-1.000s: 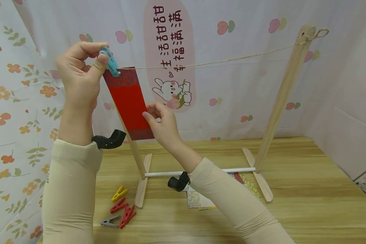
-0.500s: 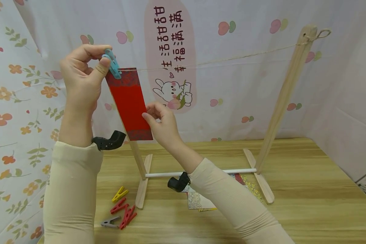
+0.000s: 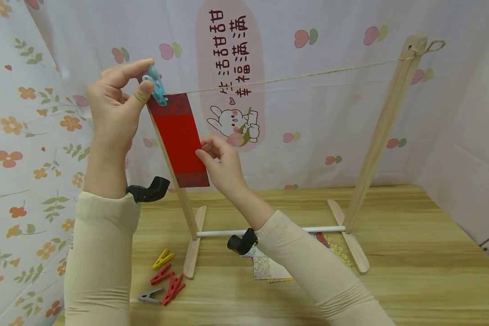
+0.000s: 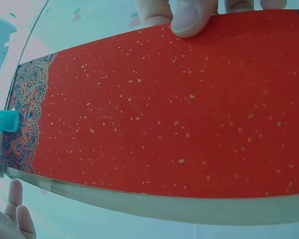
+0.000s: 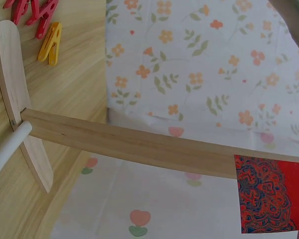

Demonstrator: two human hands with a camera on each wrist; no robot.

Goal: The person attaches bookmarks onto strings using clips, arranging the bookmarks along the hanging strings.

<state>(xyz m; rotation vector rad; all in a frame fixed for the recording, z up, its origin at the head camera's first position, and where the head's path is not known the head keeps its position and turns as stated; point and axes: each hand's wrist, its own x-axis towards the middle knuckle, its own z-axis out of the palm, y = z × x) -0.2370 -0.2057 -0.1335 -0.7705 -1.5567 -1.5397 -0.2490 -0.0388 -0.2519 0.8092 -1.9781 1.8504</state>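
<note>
My left hand (image 3: 115, 106) pinches a light blue clothespin (image 3: 159, 93) between thumb and fingers. The clothespin's tip lies over the string (image 3: 301, 78) and the top left part of a long red paper card (image 3: 179, 142). Patterned bands run across both ends of the card, and gold flecks dot its middle in the left wrist view. My right hand (image 3: 226, 167) pinches the card's right edge below its middle, thumb in front. Beyond the card, the left wooden post (image 3: 184, 206) is partly hidden. In the right wrist view the card's lower end (image 5: 264, 194) overlaps that post.
The string runs to the right wooden post (image 3: 385, 131), where it is knotted. A white rod (image 3: 322, 229) joins the posts' feet. Yellow (image 3: 163, 259), red (image 3: 173, 290) and grey (image 3: 150, 296) clothespins lie front left. Patterned cards (image 3: 269, 268) lie beneath my right forearm.
The left hand, clothespin and card top have shifted slightly right, partly with the head view itself. Both hands keep their hold.
</note>
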